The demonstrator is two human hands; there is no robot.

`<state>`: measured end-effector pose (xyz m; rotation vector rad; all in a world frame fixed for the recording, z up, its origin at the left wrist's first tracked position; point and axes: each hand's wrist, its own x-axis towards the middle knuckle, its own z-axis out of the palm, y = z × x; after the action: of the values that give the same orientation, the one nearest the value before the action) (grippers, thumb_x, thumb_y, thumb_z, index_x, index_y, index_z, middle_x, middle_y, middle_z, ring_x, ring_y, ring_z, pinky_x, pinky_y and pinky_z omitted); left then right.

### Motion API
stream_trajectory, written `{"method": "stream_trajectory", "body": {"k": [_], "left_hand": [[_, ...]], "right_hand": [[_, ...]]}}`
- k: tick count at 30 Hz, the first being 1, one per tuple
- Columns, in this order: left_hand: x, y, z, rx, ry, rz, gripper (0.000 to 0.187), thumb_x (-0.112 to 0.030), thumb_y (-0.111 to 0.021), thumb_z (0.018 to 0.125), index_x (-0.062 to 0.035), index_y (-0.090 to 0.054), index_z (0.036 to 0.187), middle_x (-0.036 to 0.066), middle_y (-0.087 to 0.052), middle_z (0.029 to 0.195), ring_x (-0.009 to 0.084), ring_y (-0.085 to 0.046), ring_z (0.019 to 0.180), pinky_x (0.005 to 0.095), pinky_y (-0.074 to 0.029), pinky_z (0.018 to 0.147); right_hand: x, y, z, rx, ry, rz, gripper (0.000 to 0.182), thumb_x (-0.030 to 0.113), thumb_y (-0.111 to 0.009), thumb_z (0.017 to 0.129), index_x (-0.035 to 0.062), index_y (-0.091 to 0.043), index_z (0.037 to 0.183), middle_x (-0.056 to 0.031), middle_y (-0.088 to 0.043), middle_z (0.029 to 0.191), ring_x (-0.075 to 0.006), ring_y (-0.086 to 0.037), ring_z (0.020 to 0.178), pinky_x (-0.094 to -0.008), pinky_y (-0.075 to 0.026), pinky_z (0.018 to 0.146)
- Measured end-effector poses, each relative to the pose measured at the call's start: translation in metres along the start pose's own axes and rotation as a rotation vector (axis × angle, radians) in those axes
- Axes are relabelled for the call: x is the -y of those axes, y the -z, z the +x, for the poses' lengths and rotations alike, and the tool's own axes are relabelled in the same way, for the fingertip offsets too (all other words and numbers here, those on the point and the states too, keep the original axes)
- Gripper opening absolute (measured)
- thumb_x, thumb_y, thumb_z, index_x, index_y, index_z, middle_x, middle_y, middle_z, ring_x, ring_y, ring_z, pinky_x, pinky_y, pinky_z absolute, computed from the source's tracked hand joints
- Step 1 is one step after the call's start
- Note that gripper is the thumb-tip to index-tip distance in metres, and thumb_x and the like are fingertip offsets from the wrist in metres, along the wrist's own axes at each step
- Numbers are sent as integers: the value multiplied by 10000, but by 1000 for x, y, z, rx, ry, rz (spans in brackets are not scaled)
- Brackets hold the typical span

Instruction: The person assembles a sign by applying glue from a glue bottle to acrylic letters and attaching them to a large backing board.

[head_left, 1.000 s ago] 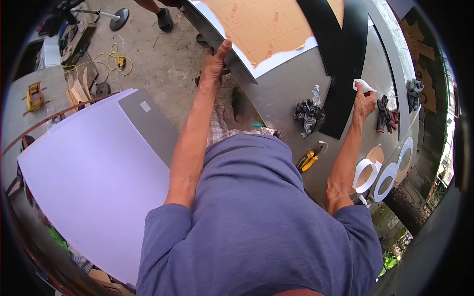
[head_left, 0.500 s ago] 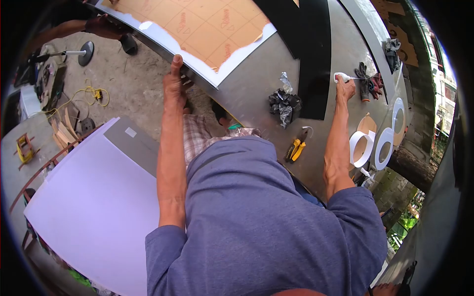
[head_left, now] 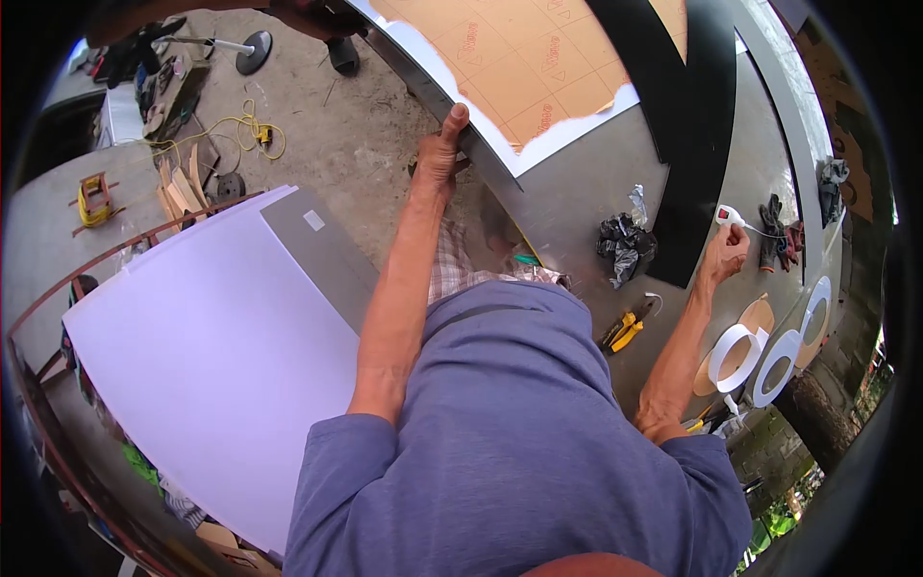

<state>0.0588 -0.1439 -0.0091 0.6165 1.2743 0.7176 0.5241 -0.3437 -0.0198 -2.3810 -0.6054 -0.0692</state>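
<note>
My left hand [head_left: 440, 159] grips the edge of a grey-edged panel [head_left: 495, 165], its thumb on top and its fingers hidden below. Torn brown printed paper [head_left: 524, 72] covers most of the panel's white face. In my right hand [head_left: 728, 255] is a small white object [head_left: 728, 215] with a red patch, held between thumb and fingers over the grey table [head_left: 577, 207]. Long black strips [head_left: 700, 163] lie between the panel and my right hand. A crumpled black plastic bag [head_left: 625, 247] and yellow-handled pliers [head_left: 627, 331] rest nearer my body.
White rings [head_left: 775, 369] and dark gloves [head_left: 772, 231] are at the right. A stack of white sheets [head_left: 221, 365] stands at the left. Another person's hand [head_left: 317, 13] is at the panel's far edge. A yellow cord [head_left: 252, 125] lies on the ground.
The view has swung, so most things appear farther right and lower. My left hand still grips the panel edge. The white object in my right hand has turned, showing its red patch more clearly.
</note>
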Motion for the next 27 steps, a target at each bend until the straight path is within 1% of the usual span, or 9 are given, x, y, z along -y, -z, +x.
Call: {"method": "stream_trajectory", "body": {"k": [3,5,6,11,12,14,15,21,27], "left_hand": [[-5,-4,-4,21,-1,6,1242,-855,-720,594,55,-442,1392,238,-526,1327,377,-468,1263,564,-403,1010],[-7,-4,-5,29,7,23,1287,-864,-717,579,64,-417,1418,255,-498,1379,396,-435,1313,567,-386,1034],[-10,-6,-8,30,5,20,1298,-864,-718,575,72,-411,1420,259,-493,1385,403,-430,1319,570,-380,1039],[-20,-12,-20,8,14,-7,1334,-865,-723,565,112,-397,1412,276,-481,1393,425,-422,1332,583,-363,1056],[-17,-12,-19,-19,6,-27,1270,-843,-746,564,96,-450,1367,235,-536,1313,377,-485,1252,521,-410,994],[-15,-11,-18,-68,-9,-69,1143,-799,-793,564,63,-557,1277,152,-646,1152,281,-610,1092,398,-503,870],[-16,-12,-20,-53,-23,-80,1075,-790,-792,582,49,-585,1222,135,-657,1114,248,-635,1028,381,-507,850],[-3,-4,-13,-1,12,-160,918,-769,-774,631,-26,-633,1151,79,-679,1027,204,-651,938,355,-520,760],[-6,-2,-12,46,59,-121,892,-757,-780,636,-41,-640,1149,70,-684,1012,208,-652,942,353,-512,707]], "right_hand": [[82,-7,-47,473,31,415,271,234,-625,992,6,-693,1123,-61,-707,1010,-110,-638,894,-259,-513,779],[140,-12,-78,768,105,543,296,259,-620,1003,-7,-689,1115,-57,-709,1013,-134,-635,954,-260,-489,873],[160,-17,-90,908,170,508,354,305,-556,1030,1,-681,1159,-72,-703,1088,-162,-626,1048,-292,-467,934],[239,-50,-135,1289,254,580,499,446,-656,925,27,-686,1194,-157,-697,1131,-254,-642,1035,-366,-482,943],[249,-56,-139,1356,258,566,534,472,-670,906,31,-685,1206,-169,-693,1138,-273,-643,1040,-380,-485,943],[262,-68,-146,1390,328,495,573,489,-704,870,39,-681,1224,-178,-691,1145,-286,-643,1057,-392,-490,944],[267,-71,-148,1404,359,455,594,498,-721,853,43,-679,1233,-182,-691,1148,-293,-643,1066,-398,-493,945],[282,-69,-154,1428,386,443,594,476,-751,834,54,-674,1245,-193,-690,1165,-305,-630,1127,-413,-481,983],[277,-80,-156,1479,327,474,548,447,-718,867,49,-674,1242,-183,-688,1179,-303,-632,1124,-416,-479,981]]}}
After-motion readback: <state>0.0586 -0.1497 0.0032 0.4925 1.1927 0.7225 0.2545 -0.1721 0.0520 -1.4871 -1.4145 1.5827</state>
